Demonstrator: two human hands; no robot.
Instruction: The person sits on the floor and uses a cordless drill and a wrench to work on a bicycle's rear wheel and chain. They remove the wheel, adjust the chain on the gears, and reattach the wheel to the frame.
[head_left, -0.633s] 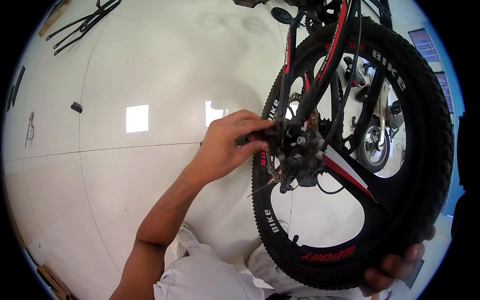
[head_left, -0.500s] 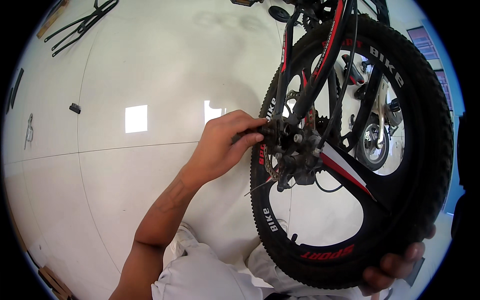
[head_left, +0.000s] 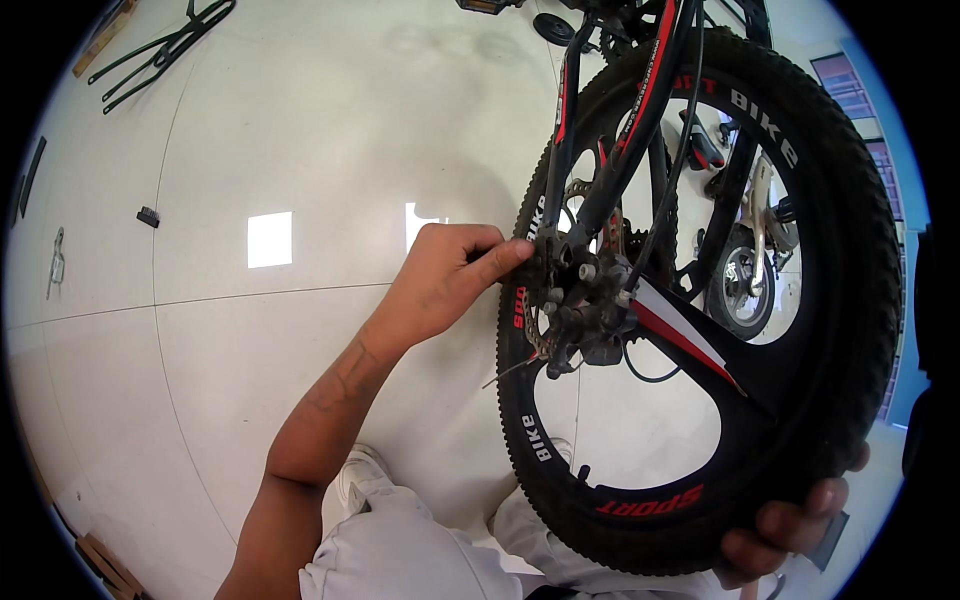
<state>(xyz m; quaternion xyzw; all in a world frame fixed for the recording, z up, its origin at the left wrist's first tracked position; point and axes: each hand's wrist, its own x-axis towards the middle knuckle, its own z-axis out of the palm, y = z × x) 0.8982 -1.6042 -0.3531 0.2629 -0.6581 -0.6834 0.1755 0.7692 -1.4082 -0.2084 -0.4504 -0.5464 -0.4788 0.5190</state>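
A black bicycle wheel with a knobbly tire stands upright in a black and red bike frame, filling the right half of the view. My left hand is at the hub on the wheel's left side, thumb forward and fingers curled. What its fingertips hold is hidden behind the thumb and the dark hub parts. Just right of that hand sits a dirty brake caliper, with part of a brake disc beside it. My right hand grips the tire at its lower right, fingers wrapped around the tread.
On the tiled floor at left lie a black forked frame part, a small black brush and a slim metal tool. A small grey wheel shows through the wheel's opening. Cardboard lies lower left.
My left thumb has slid forward and up over the hub part, and the fingers have curled behind it. The bike appears slightly farther left; my right hand keeps its hold on the tire.
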